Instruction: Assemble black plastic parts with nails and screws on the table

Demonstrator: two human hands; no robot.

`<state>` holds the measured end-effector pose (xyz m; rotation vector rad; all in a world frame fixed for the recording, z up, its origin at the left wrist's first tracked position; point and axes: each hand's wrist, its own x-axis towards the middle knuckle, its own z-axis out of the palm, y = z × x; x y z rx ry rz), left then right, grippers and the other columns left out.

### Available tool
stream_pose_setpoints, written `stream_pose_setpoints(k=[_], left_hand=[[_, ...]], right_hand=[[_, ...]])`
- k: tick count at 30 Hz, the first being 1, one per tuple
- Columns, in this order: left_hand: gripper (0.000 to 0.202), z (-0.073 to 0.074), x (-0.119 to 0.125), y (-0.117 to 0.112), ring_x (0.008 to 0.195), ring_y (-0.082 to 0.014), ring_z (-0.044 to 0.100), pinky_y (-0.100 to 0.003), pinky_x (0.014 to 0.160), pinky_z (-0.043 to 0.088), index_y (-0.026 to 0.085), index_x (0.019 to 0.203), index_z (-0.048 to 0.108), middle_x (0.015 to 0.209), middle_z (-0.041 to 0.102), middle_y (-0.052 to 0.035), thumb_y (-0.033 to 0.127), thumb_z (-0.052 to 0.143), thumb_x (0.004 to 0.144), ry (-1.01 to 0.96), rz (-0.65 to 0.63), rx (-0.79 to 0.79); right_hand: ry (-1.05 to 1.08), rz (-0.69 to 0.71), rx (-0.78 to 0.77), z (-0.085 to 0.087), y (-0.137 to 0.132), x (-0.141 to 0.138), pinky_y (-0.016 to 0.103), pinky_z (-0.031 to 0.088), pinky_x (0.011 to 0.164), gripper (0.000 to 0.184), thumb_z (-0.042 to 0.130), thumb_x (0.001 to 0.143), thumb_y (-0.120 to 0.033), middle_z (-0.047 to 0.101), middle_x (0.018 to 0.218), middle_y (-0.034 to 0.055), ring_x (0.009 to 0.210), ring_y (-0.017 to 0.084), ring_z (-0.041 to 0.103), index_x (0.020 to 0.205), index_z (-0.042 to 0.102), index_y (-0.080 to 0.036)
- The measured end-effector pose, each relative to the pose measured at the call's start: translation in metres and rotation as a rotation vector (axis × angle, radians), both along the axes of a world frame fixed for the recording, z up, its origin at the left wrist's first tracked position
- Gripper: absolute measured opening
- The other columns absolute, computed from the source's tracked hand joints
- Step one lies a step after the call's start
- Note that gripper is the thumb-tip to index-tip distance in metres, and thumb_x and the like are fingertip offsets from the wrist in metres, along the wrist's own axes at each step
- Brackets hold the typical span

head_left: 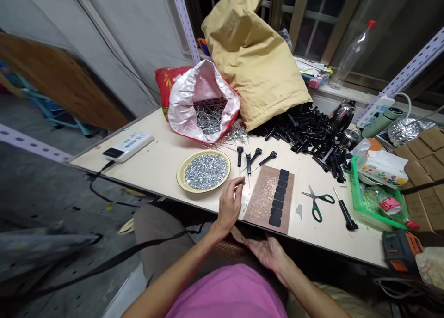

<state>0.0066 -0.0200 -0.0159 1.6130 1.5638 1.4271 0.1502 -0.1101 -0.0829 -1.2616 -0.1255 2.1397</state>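
My left hand (230, 206) hovers over the table's near edge with thumb and fingertips pinched together on something too small to name. It is just right of a yellow plate (183, 180) heaped with small silvery metal bits and left of a brown sheet (263, 200) carrying a column of black pads (279, 198). My right hand (266, 251) rests below the table edge near my lap, palm up, fingers loosely apart, holding nothing. Three black handled pieces (252, 159) lie beyond the brown sheet.
An open white bag (189, 106) of metal pins and a tan sack (256, 59) stand at the back, with a pile of black parts (307, 133) to the right. Green-handled scissors (316, 203), a black tool (345, 211), a green basket (357, 188), a power strip (128, 145).
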Motion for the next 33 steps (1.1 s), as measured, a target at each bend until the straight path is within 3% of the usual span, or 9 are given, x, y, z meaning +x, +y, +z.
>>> stream_pose_setpoints(k=[2,4,8,10,15,21,25,30,33], left_hand=[[0.023,0.011,-0.019,0.006,0.092,-0.0201,0.061,-0.034,0.082,0.048,0.018,0.100,0.060,0.097,0.066,-0.0080,0.030,0.043,0.089,0.054,0.072,0.041],[0.023,0.016,-0.036,0.012,0.091,-0.0223,0.059,-0.036,0.083,0.047,0.018,0.093,0.063,0.092,0.066,-0.0083,0.030,0.044,0.088,0.151,0.130,0.059],[0.022,0.013,-0.045,0.018,0.081,-0.0206,0.060,-0.033,0.076,0.048,0.021,0.087,0.066,0.084,0.066,-0.0057,0.027,0.045,0.088,0.247,0.039,0.019],[0.022,0.005,-0.037,0.016,0.078,-0.0192,0.061,-0.030,0.072,0.048,0.021,0.089,0.067,0.083,0.066,-0.0048,0.024,0.046,0.087,0.286,-0.092,-0.027],[0.021,-0.017,-0.013,0.014,0.073,-0.0173,0.061,-0.025,0.064,0.045,0.020,0.087,0.070,0.079,0.062,-0.0049,0.020,0.049,0.086,0.456,-0.314,-0.170],[0.022,-0.027,-0.007,0.019,0.079,-0.0182,0.059,-0.026,0.065,0.044,0.020,0.076,0.069,0.080,0.061,-0.0051,0.019,0.049,0.085,0.486,-0.352,-0.174],[0.018,-0.028,-0.006,0.019,0.080,-0.0184,0.059,-0.027,0.070,0.046,0.020,0.072,0.067,0.081,0.064,-0.0048,0.015,0.052,0.081,0.281,-0.349,-0.169],[0.019,-0.016,-0.012,0.019,0.055,-0.0128,0.056,-0.024,0.050,0.044,0.015,0.077,0.067,0.067,0.065,-0.0031,0.033,0.065,0.073,-0.540,-0.217,-0.444],[0.035,-0.001,-0.014,0.020,0.051,-0.0092,0.054,-0.022,0.049,0.046,0.012,0.076,0.067,0.066,0.066,-0.0027,0.039,0.078,0.057,-0.949,-0.159,-0.525]], right_hand=[[-0.047,0.107,0.014,0.014,-0.010,-0.001,0.024,0.055,0.072,0.028,0.056,0.085,-0.038,0.065,0.078,0.0095,0.072,0.014,0.068,0.080,0.059,-0.011],[-0.165,0.293,0.242,0.036,-0.011,0.001,0.028,0.055,0.068,0.028,0.059,0.084,-0.040,0.066,0.079,0.0073,0.067,0.014,0.066,0.088,0.063,-0.012],[-0.783,0.535,1.293,0.082,0.047,0.008,0.034,0.051,0.072,0.021,0.049,0.092,-0.028,0.065,0.090,0.0070,0.079,0.018,0.061,0.097,0.067,-0.020],[-1.163,0.664,1.636,0.096,0.097,0.009,0.033,0.048,0.069,0.027,0.041,0.093,-0.015,0.065,0.091,0.0080,0.082,0.019,0.058,0.097,0.067,-0.021],[-1.563,1.336,2.045,0.096,0.185,0.002,0.029,0.042,0.068,0.021,0.052,0.086,-0.004,0.063,0.089,0.0061,0.080,0.017,0.054,0.088,0.066,-0.020],[-1.575,1.573,2.228,0.085,0.196,-0.009,0.030,0.039,0.069,0.015,0.054,0.086,-0.007,0.061,0.088,0.0058,0.081,0.017,0.053,0.080,0.064,-0.017],[-1.435,1.452,2.347,0.091,0.206,-0.012,0.029,0.041,0.066,0.018,0.050,0.088,-0.006,0.063,0.083,0.0056,0.079,0.017,0.055,0.079,0.063,-0.016],[-1.249,0.435,2.268,0.123,0.186,-0.015,0.032,0.048,0.074,0.021,0.040,0.095,-0.013,0.063,0.088,0.0070,0.085,0.017,0.057,0.097,0.060,-0.016],[-1.205,0.237,1.992,0.139,0.151,-0.014,0.028,0.050,0.065,0.022,0.041,0.095,-0.017,0.059,0.087,0.0046,0.076,0.015,0.057,0.109,0.058,-0.020]])
